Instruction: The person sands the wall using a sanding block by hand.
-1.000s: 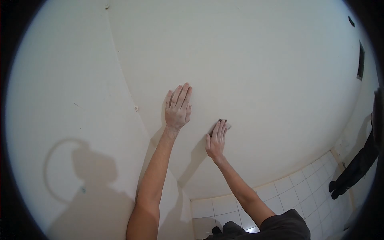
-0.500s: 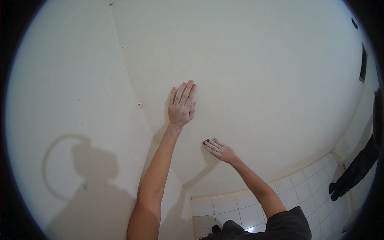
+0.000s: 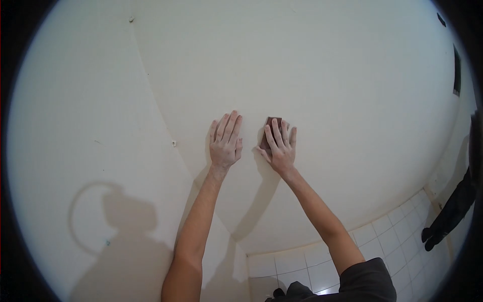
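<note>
My left hand lies flat against the pale wall, fingers stretched upward and nothing under it that I can see. To its right, at about the same height, my right hand presses a reddish-brown piece of sandpaper to the wall. Its fingers spread over the sheet, whose upper edge shows past the fingertips, and the thumb sits out at the left side. Most of the sandpaper is hidden by the hand. White dust coats both hands.
A corner joins a second wall on the left, with my shadow on it. Small fixings mark the corner line. White tiles cover the floor below. Another person's dark-clothed legs are at the far right, under a dark wall opening.
My right hand has moved up the wall with the sandpaper, from below my left hand to beside it, fingers now pointing upward. My left hand stays flat in nearly the same place.
</note>
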The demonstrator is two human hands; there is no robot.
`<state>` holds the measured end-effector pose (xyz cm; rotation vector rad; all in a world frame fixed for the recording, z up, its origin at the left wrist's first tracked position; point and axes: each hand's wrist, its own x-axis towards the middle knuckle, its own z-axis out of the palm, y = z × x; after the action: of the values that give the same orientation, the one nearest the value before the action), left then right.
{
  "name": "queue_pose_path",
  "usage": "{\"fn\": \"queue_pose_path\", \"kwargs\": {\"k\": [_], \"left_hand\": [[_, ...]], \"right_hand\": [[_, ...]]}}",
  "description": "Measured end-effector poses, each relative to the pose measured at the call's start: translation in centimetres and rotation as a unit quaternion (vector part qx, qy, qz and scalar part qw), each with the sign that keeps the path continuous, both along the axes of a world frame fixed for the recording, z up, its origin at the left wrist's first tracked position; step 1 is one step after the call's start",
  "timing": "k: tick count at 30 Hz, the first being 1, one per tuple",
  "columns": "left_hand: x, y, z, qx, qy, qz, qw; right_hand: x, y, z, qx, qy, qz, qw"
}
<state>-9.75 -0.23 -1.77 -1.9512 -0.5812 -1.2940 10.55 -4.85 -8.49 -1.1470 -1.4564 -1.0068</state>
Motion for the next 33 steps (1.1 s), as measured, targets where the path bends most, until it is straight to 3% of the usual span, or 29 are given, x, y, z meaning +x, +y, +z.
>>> {"fn": "queue_pose_path", "kwargs": {"k": [13, 19, 23, 33], "left_hand": [[-0.1, -0.3, 0.1, -0.001, 0.0, -0.011, 1.0], [-0.2, -0.4, 0.1, -0.005, -0.001, -0.012, 1.0], [-0.3, -0.4, 0.1, -0.011, -0.004, -0.003, 1.0], [-0.2, -0.3, 0.0, -0.008, -0.004, -0.021, 1.0]], "right_hand": [[-1.6, -1.9, -21.4, -0.151, -0.089, 0.017, 0.984], [-0.8, -3.1, -25.4, -0.235, -0.115, 0.032, 0.965], [0.1, -2.4, -24.5, -0.23, -0.126, 0.005, 0.965], [-2.0, 0.0, -2.9, -0.049, -0.007, -0.017, 0.999]]}}
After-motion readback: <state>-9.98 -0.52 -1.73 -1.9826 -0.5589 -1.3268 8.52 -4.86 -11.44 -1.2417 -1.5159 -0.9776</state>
